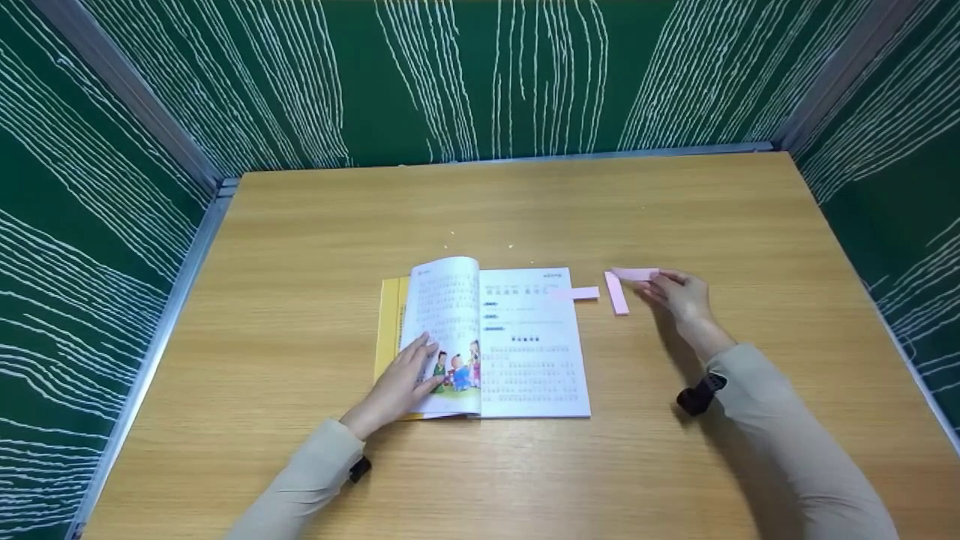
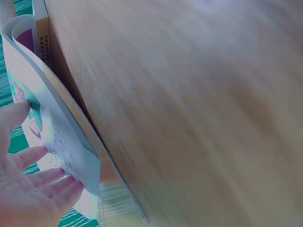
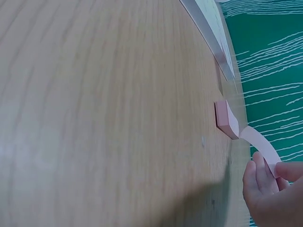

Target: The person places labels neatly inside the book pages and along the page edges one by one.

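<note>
An open book (image 1: 529, 375) with printed pages and a yellow cover lies on the table. My left hand (image 1: 399, 379) rests with spread fingers on its left page, beside a coloured picture of figures; the left wrist view shows the fingertips (image 2: 40, 152) on that page. To the right of the book, my right hand (image 1: 684, 300) pinches a pink sticky strip (image 1: 636, 274) between thumb and fingers. In the right wrist view the strip (image 3: 261, 144) curves up from a small pink sticky-note pad (image 3: 226, 119). Another pink strip (image 1: 585, 293) sticks out from the right page's edge.
The wooden table (image 1: 300, 300) carries a few tiny pale specks behind the book. Green panels (image 1: 480, 82) with white wavy lines stand along the back and both sides. A black wrist device (image 1: 701, 394) sits at the right cuff.
</note>
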The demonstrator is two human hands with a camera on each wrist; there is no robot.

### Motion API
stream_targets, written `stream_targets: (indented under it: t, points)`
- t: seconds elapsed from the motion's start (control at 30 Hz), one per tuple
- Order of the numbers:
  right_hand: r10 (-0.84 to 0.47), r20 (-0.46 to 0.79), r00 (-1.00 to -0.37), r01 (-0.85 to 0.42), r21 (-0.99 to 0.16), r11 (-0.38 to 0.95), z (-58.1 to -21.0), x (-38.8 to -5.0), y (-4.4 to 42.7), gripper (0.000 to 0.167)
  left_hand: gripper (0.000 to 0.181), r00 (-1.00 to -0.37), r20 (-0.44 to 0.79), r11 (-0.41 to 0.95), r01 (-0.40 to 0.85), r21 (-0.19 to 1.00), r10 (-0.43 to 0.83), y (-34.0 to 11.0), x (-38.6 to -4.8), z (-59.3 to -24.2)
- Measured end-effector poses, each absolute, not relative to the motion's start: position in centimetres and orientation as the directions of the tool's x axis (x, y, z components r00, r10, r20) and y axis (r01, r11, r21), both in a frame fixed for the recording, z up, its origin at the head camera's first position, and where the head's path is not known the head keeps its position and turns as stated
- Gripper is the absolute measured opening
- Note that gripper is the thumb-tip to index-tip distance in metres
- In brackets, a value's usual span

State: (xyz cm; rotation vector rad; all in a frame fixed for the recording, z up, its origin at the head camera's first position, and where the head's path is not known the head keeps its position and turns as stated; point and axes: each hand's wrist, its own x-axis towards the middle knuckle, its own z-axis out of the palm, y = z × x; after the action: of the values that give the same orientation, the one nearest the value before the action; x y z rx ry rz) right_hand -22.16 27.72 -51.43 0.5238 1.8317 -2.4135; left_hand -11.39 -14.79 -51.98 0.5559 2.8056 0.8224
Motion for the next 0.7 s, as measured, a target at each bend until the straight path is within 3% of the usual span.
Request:
stream_targets:
  t: [0.2,0.53,0.7]
  points:
    - [0.116,-0.321,-0.940,0.263,-0.898,-0.353,-51.4,-22.2,28.1,0.029,0.051,-0.916,-0.026,0.776,0.325,0.541,0.401,-14.7,-11.4,-52.0]
    - [0.082,-0.319,-0.944,0.251,-0.859,-0.447,-50.3,-21.4,28.1,0.004,0.052,-0.918,-0.047,0.782,0.308,0.542,0.394,-14.7,-11.4,-52.1]
    - [0.051,-0.347,-0.936,0.282,-0.830,-0.481,-49.8,-21.2,28.1,0.007,0.052,-0.920,-0.055,0.787,0.300,0.539,0.389,-14.7,-11.5,-52.2]
